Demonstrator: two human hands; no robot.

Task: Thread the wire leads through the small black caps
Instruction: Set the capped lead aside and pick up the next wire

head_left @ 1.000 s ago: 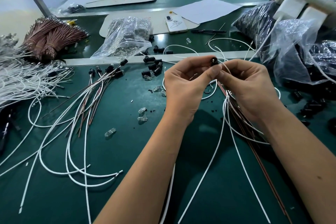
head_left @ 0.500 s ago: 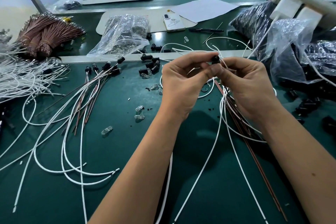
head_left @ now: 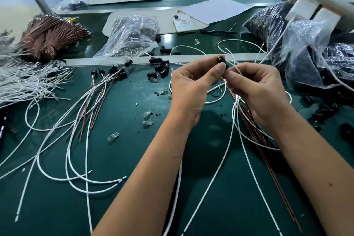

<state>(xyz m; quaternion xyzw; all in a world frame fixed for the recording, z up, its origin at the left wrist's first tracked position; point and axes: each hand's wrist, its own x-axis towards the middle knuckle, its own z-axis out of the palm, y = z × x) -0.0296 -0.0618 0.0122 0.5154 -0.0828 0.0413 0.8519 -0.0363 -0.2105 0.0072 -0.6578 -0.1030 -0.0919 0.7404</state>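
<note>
My left hand (head_left: 193,86) pinches a small black cap (head_left: 221,60) between thumb and forefinger, held above the green table (head_left: 220,188). My right hand (head_left: 256,90) pinches the wire leads (head_left: 232,97) just below the cap, thumb tip against the cap's lower side. White and brown wires (head_left: 237,140) trail from under my right hand toward the near edge. Loose black caps (head_left: 161,68) lie left of my hands. Finished wires with caps on their ends (head_left: 107,74) fan out further left.
Clear small bulbs (head_left: 147,119) are scattered mid-table. A clear bag of parts (head_left: 132,36) sits behind; bags of black parts (head_left: 298,48) crowd the right. Bundles of brown wire (head_left: 51,36) and white wire (head_left: 21,82) lie at left. A phone (head_left: 183,24) rests further back.
Both hands stay together around the cap, with only slight finger shifts; my left thumb now sits just beside the cap. The view has moved a little.
</note>
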